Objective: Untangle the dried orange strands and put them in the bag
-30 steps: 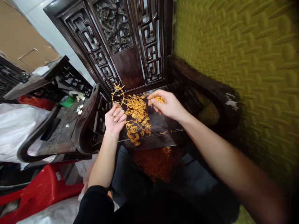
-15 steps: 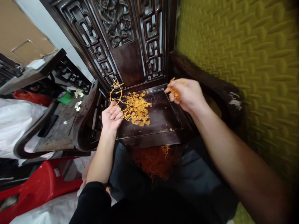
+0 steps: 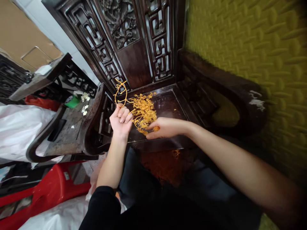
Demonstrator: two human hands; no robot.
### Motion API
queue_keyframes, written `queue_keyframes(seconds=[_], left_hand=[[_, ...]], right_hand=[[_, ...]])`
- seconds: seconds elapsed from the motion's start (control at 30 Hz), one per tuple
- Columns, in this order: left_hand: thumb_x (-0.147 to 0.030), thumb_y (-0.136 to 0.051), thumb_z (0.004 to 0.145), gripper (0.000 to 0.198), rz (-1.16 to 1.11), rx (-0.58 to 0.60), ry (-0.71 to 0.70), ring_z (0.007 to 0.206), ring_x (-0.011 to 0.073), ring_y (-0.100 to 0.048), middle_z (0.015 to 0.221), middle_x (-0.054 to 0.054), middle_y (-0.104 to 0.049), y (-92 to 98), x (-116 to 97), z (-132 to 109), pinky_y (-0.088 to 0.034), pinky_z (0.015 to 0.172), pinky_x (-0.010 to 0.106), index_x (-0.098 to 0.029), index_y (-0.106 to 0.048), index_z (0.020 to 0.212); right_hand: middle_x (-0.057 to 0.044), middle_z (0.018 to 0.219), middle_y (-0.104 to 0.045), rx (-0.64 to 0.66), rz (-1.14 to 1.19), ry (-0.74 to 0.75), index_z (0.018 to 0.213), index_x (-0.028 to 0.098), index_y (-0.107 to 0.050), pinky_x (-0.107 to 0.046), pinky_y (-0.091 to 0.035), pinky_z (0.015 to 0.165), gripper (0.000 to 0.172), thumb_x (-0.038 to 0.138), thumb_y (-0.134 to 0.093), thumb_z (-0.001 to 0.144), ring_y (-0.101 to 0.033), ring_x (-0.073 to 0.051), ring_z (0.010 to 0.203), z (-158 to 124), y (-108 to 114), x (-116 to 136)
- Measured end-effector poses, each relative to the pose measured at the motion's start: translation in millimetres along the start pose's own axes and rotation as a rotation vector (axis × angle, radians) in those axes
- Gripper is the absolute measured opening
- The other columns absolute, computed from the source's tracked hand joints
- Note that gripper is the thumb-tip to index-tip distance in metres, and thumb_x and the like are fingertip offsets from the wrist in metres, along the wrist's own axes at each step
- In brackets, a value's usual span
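My left hand (image 3: 122,120) is closed around the stems of a yellow-orange branching sprig (image 3: 144,108), whose bushy part lies over the dark wooden seat (image 3: 168,100). A bare curved stem rises above that fist. At the sprig's lower right edge is my right hand (image 3: 164,127), with thumb and fingers a little apart around some yellow bits. Its palm side is partly hidden, and whether it grips the bits is unclear. Below the seat's front edge, a reddish-orange heap of similar strands (image 3: 163,166) lies between the knees.
A carved chair back (image 3: 135,64) stands behind the seat, with a curved armrest (image 3: 230,83) at right. To the left are another wooden chair with a green item (image 3: 72,101) and white flowers (image 3: 84,110), a red plastic stool (image 3: 55,182) and white bags (image 3: 21,127).
My right hand has moved left and down from the seat's right side to the sprig, and the clump it held is no longer seen in it. My left hand keeps its hold.
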State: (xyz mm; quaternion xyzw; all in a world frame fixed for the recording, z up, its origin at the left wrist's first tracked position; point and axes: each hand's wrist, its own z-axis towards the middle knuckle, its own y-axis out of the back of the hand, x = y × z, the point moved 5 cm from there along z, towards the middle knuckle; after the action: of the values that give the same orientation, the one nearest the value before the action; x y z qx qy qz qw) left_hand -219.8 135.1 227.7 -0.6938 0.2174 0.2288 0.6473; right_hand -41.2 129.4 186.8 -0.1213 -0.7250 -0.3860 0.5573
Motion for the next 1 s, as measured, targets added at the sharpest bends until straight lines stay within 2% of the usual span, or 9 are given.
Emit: queue_keyframes(seconds=[0.07, 0.17, 0.27, 0.37, 0.53, 0.63, 0.77, 0.9, 1.0], left_hand=[[-0.017, -0.035, 0.107, 0.027, 0.029, -0.019, -0.007, 0.034, 0.0028, -0.026, 0.053, -0.008, -0.030, -1.2, 2.0, -1.7, -0.021, 0.036, 0.017, -0.017, -0.051, 0.085], [-0.017, -0.034, 0.107, 0.028, 0.040, -0.028, 0.001, 0.034, 0.0030, -0.025, 0.053, -0.009, -0.029, -2.1, 5.6, -3.5, -0.022, 0.036, 0.017, -0.017, -0.051, 0.085], [-0.018, -0.034, 0.107, 0.027, 0.012, -0.006, 0.023, 0.034, 0.0031, -0.026, 0.053, -0.009, -0.029, -3.9, 10.1, -5.2, -0.022, 0.036, 0.017, -0.017, -0.051, 0.085], [-0.019, -0.033, 0.107, 0.029, 0.008, 0.000, 0.047, 0.034, 0.0030, -0.025, 0.053, -0.009, -0.029, -5.5, 12.1, -7.1, -0.021, 0.036, 0.017, -0.016, -0.051, 0.086], [-0.017, -0.030, 0.107, 0.031, 0.031, -0.071, -0.002, 0.033, 0.0037, -0.022, 0.050, -0.009, -0.027, 0.7, -2.2, -3.0, -0.019, 0.036, 0.018, -0.017, -0.050, 0.083], [-0.014, -0.029, 0.107, 0.033, 0.064, -0.153, -0.051, 0.033, 0.0041, -0.019, 0.049, -0.009, -0.024, 9.5, -10.4, 4.8, -0.017, 0.036, 0.019, -0.017, -0.047, 0.080], [-0.012, -0.028, 0.106, 0.034, 0.065, -0.180, -0.040, 0.033, 0.0041, -0.018, 0.049, -0.009, -0.023, 12.2, -4.1, 13.5, -0.017, 0.037, 0.019, -0.017, -0.046, 0.079], [-0.010, -0.027, 0.105, 0.034, 0.087, -0.199, -0.035, 0.035, 0.0049, -0.016, 0.050, -0.009, -0.021, 8.4, 4.2, 17.4, -0.016, 0.038, 0.019, -0.018, -0.045, 0.078], [-0.008, -0.027, 0.103, 0.033, 0.118, -0.211, -0.035, 0.036, 0.0059, -0.015, 0.050, -0.009, -0.021, 10.6, -4.9, 20.3, -0.016, 0.039, 0.020, -0.019, -0.045, 0.078]], right_hand=[[0.004, 0.053, -0.052, -0.013, 0.088, -0.065, 0.091, 0.017, -0.073, -0.024, -0.030, 0.045, 0.050, 0.066, -0.070, 0.079, -0.043, -0.009, 0.046, 5.9, -5.9, -2.5], [0.004, 0.056, -0.053, -0.176, 0.208, -0.079, 0.108, 0.016, -0.069, -0.024, -0.031, 0.046, 0.053, 0.062, -0.068, 0.082, -0.045, -0.010, 0.046, 14.2, -8.6, -0.1], [0.003, 0.060, -0.057, -0.292, 0.262, -0.003, 0.099, 0.017, -0.067, -0.024, -0.035, 0.049, 0.045, 0.059, -0.066, 0.085, -0.047, -0.010, 0.049, 20.3, -14.6, 5.4], [0.002, 0.064, -0.059, -0.355, 0.314, 0.049, 0.086, 0.018, -0.061, -0.024, -0.037, 0.051, 0.043, 0.060, -0.054, 0.093, -0.048, -0.010, 0.050, 23.2, -20.1, 5.7], [-0.002, 0.064, -0.057, -0.579, 0.275, 0.101, 0.071, 0.019, -0.055, -0.025, -0.038, 0.056, 0.047, 0.056, -0.046, 0.098, -0.050, -0.012, 0.057, 20.8, -2.4, -4.1], [-0.003, 0.064, -0.058, -0.706, 0.243, 0.052, 0.071, 0.020, -0.055, -0.027, -0.037, 0.056, 0.044, 0.055, -0.049, 0.096, -0.051, -0.015, 0.061, 20.6, 14.4, -12.2], [-0.004, 0.065, -0.057, -0.816, 0.256, 0.007, 0.074, 0.021, -0.056, -0.028, -0.037, 0.056, 0.043, 0.058, -0.051, 0.094, -0.052, -0.017, 0.063, 20.6, 24.5, -16.4], [-0.003, 0.064, -0.055, -0.841, 0.325, 0.013, 0.075, 0.021, -0.056, -0.028, -0.036, 0.053, 0.040, 0.058, -0.054, 0.093, -0.051, -0.016, 0.061, 21.1, 22.6, -15.5], [0.000, 0.063, -0.052, -0.868, 0.491, 0.029, 0.077, 0.021, -0.056, -0.027, -0.034, 0.050, 0.030, 0.046, -0.057, 0.093, -0.047, -0.012, 0.054, 16.8, 35.4, -18.2]])
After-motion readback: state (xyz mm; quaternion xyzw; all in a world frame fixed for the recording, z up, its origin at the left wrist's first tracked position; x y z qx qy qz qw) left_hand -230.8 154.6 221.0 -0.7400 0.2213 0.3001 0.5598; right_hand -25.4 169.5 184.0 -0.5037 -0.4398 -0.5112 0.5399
